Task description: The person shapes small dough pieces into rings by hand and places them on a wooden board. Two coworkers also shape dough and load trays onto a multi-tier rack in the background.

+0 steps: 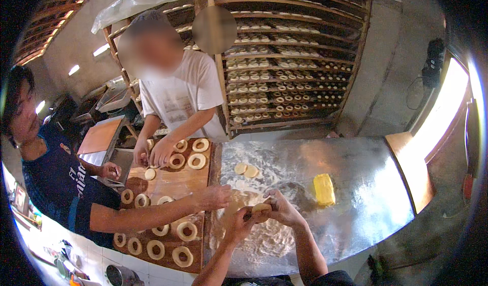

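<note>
Over the floured metal tabletop, my left hand [238, 227] and my right hand [283, 211] come together, fingers closed around a small round piece of dough [262, 207]. Both hands grip its edges; whether it has a hole cannot be made out. Just beyond lie two flat dough discs [251, 171], side by side on the flour. Loose flour [272, 240] covers the metal beneath my hands. To the right sits a yellow block [324, 190], apart from my hands.
On the left, a wooden board [168, 184] bears several dough rings [186, 231]. A co-worker's hand [213, 198] reaches in close to my left hand. Another person's hands [158, 153] work dough at the board's far side. Behind stands a tall rack [292, 53] filled with dough rings.
</note>
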